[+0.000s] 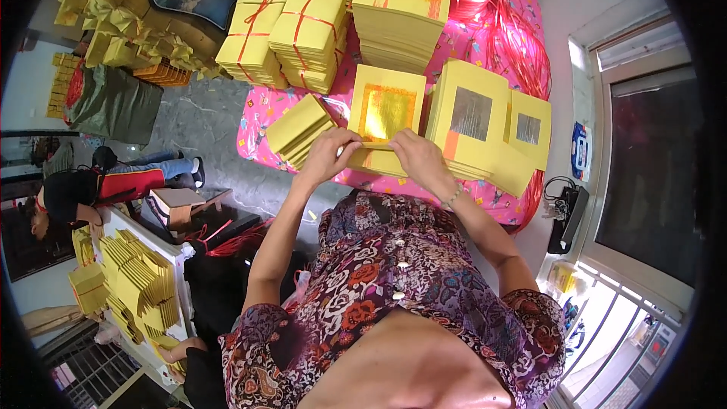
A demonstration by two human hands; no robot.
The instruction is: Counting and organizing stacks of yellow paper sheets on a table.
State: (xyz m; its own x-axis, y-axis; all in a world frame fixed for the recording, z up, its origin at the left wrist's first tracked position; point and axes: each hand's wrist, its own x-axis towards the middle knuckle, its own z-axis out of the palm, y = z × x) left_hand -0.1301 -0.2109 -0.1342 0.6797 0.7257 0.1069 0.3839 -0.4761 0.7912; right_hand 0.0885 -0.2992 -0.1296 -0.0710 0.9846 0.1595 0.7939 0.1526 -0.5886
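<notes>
A yellow joss paper sheet with a gold foil square framed in orange lies in front of me, on a pile of yellow paper. My left hand pinches the left end of its near edge, which is turned up in a narrow fold. At the right end of that fold, my right hand pinches the same sheet. Folded yellow papers lie overlapped beside my left hand. To the right of my right hand stands a stack of yellow sheets with silver foil squares, a smaller one beside it.
The table has a pink patterned cover. Bundles tied with red ribbon and a tall paper stack stand at the back; red ribbons lie back right. At left, a person is by a white table holding yellow papers.
</notes>
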